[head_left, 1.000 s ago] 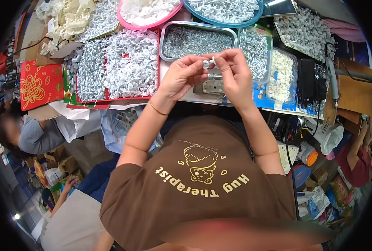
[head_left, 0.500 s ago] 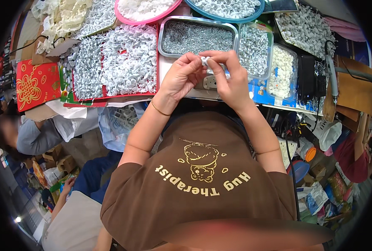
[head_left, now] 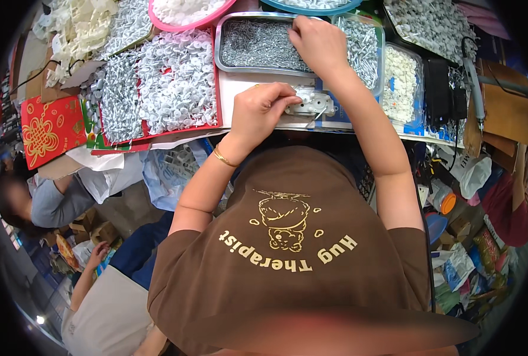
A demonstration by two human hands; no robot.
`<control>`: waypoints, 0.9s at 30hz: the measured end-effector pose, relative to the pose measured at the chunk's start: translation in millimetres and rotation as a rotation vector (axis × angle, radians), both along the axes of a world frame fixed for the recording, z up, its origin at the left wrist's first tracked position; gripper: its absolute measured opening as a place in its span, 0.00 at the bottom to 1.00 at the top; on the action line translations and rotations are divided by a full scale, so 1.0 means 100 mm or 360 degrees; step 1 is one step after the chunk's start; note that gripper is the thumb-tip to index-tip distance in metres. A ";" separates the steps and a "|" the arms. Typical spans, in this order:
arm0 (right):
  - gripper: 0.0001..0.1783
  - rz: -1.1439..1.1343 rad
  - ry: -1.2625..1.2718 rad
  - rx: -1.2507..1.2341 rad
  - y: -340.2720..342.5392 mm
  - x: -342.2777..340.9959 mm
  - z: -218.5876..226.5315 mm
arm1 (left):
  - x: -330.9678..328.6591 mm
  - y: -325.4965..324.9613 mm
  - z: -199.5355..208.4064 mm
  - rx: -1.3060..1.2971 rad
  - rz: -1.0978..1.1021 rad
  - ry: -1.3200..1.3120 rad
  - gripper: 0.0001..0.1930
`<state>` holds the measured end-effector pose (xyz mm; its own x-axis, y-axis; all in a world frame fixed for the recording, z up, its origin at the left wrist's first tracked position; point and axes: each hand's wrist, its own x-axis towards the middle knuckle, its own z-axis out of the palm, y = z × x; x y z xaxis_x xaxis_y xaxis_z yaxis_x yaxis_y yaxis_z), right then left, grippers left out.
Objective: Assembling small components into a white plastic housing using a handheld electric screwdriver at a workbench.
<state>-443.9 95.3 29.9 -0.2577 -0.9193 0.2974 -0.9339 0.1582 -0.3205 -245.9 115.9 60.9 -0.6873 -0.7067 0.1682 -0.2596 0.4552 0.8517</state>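
Observation:
My left hand (head_left: 259, 115) is at the table's front, thumb and fingers pressed together at the left end of a small pale block with round holes (head_left: 314, 102). What they pinch is hidden. A thin metal pin (head_left: 319, 113) lies slanted at the block's front edge. My right hand (head_left: 322, 46) reaches over the right end of a metal tray (head_left: 218, 50) full of small silvery pins or screws (head_left: 255, 43). Its fingers are curled down together among them, and I cannot see what is between them.
Left of the tray, a red box (head_left: 219, 89) holds white round-headed pieces (head_left: 175, 83) and silvery nails (head_left: 119, 98). Clear tubs of nails (head_left: 359, 50) and cream pieces (head_left: 399, 89) stand at the right. Behind are pink (head_left: 186, 25) and teal basins (head_left: 311, 8). Another person (head_left: 56, 199) sits at the left.
My hands have parted from the small white piece they held together. The right hand has moved up to the metal tray; the left has come down to the block, which now shows more fully.

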 end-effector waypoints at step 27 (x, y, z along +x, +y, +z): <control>0.05 0.0027 -0.1279 -0.0186 0.76 0.07 0.47 | 1.34 -3.43 -0.40 -0.1085 0.1068 -0.0886 0.16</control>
